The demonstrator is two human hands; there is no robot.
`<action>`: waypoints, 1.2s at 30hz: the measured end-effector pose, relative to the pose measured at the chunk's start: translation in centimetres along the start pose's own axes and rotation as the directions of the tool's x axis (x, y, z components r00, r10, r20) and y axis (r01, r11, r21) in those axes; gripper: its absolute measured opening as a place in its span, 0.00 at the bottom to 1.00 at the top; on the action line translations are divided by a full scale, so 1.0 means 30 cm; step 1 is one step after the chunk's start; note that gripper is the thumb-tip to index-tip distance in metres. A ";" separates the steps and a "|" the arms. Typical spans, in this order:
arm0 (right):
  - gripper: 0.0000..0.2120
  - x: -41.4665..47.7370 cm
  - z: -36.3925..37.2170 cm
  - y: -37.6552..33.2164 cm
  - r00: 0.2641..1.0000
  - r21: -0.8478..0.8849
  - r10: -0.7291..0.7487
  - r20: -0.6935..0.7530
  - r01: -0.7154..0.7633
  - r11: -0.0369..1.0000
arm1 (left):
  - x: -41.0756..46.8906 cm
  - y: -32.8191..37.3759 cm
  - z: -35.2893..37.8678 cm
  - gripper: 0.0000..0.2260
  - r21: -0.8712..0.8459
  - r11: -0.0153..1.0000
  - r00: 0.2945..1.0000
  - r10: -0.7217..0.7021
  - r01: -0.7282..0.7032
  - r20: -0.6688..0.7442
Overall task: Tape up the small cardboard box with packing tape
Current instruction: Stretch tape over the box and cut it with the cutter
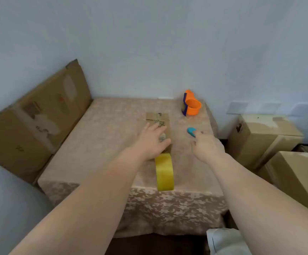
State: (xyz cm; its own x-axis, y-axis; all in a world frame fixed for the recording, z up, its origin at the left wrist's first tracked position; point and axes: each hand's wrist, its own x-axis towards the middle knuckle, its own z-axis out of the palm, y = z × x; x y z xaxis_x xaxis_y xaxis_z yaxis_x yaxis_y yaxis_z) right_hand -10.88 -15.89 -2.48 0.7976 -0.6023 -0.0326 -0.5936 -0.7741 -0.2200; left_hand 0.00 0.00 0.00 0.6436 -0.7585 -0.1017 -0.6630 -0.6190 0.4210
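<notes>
nearest the person, a yellow strip of packing tape [164, 172] lies along the table [101, 137], running from the near edge up to just below the left hand [152, 142]. that left hand rests flat, fingers spread wide, palm down on the small cardboard box [161, 120], covering its near half; the far half with black print shows beyond the fingertips. the right hand [207, 144] lies to the right of the box, apart from it, fingers loosely curled and touching a small blue object [191, 131] just ahead of its fingertips; whether it grips it cannot be told. farther off, beyond the right hand, an orange tape dispenser [191, 105] stands near the table's far edge. large cardboard boxes [265, 137] sit right of the table.
</notes>
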 end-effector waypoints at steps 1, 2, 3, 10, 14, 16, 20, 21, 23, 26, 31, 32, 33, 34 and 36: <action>0.21 0.017 0.013 0.003 0.999 0.000 0.021 0.031 -0.021 1.000 | 0.023 0.004 0.006 0.28 -0.003 1.000 1.000 -0.011 0.011 0.021; 0.22 0.040 0.032 0.009 0.998 0.013 0.029 0.051 -0.030 0.999 | 0.045 0.009 0.010 0.28 -0.006 1.000 0.999 -0.019 0.019 0.032; 0.22 0.063 0.056 0.015 0.996 0.024 0.035 0.078 -0.037 0.999 | 0.069 0.012 0.018 0.28 0.001 1.000 0.998 -0.029 0.029 0.049; 0.30 0.208 0.129 0.018 0.979 -0.034 0.045 0.197 -0.039 0.999 | 0.162 -0.011 0.069 0.28 0.074 0.995 0.986 -0.079 0.068 0.147; 0.31 0.266 0.158 0.017 0.967 -0.081 0.068 0.245 -0.049 0.995 | 0.180 -0.015 0.073 0.29 0.082 0.994 0.978 -0.092 0.078 0.185; 0.28 0.276 0.180 0.017 0.970 -0.080 0.073 0.233 -0.056 0.995 | 0.185 -0.014 0.079 0.29 0.111 0.991 0.978 -0.094 0.074 0.186; 0.17 0.271 0.185 0.003 0.998 -0.091 -0.023 0.058 0.028 0.995 | 0.185 -0.019 0.087 0.29 0.114 0.990 0.981 -0.098 0.079 0.166; 0.16 0.264 0.181 0.000 0.998 -0.069 -0.045 0.045 0.048 0.996 | 0.183 -0.018 0.085 0.29 0.112 0.991 0.982 -0.096 0.078 0.165; 0.16 0.247 0.171 0.005 0.999 0.065 -0.047 0.028 0.045 0.997 | 0.178 -0.015 0.078 0.29 0.093 0.993 0.982 -0.090 0.075 0.164; 0.13 0.203 0.149 0.013 0.998 0.387 0.044 -0.032 -0.028 0.922 | 0.163 -0.019 0.058 0.29 -0.027 0.996 0.988 -0.085 0.090 0.131; 0.14 0.137 0.099 -0.001 0.965 0.777 0.176 0.197 -0.263 0.572 | 0.106 -0.010 0.027 0.29 -0.258 0.949 0.983 -0.174 0.181 0.053; 0.16 0.122 0.087 -0.004 0.956 0.806 0.166 0.241 -0.293 0.515 | 0.089 -0.006 0.023 0.29 -0.259 0.947 0.982 -0.185 0.191 0.049; 0.19 0.108 0.078 -0.007 0.949 0.826 0.161 0.271 -0.315 0.467 | 0.072 -0.001 0.019 0.30 -0.273 0.941 0.980 -0.192 0.198 0.050; 0.21 0.094 0.070 -0.010 0.944 0.841 0.161 0.288 -0.329 0.430 | 0.056 0.001 0.016 0.30 -0.301 0.930 0.977 -0.205 0.212 0.057; 0.22 0.068 0.058 -0.019 0.941 0.868 0.169 0.295 -0.337 0.364 | 0.019 0.006 0.012 0.31 -0.373 0.892 0.967 -0.243 0.255 0.079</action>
State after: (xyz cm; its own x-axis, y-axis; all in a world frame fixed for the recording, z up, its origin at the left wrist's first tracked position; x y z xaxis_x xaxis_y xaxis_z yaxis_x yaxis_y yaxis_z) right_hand -8.74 -16.33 -4.13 0.6817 -0.6397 -0.3550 -0.3921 0.0902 -0.9155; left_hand 0.11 -0.61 -0.30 0.7533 -0.5990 -0.2715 -0.2851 -0.6695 0.6859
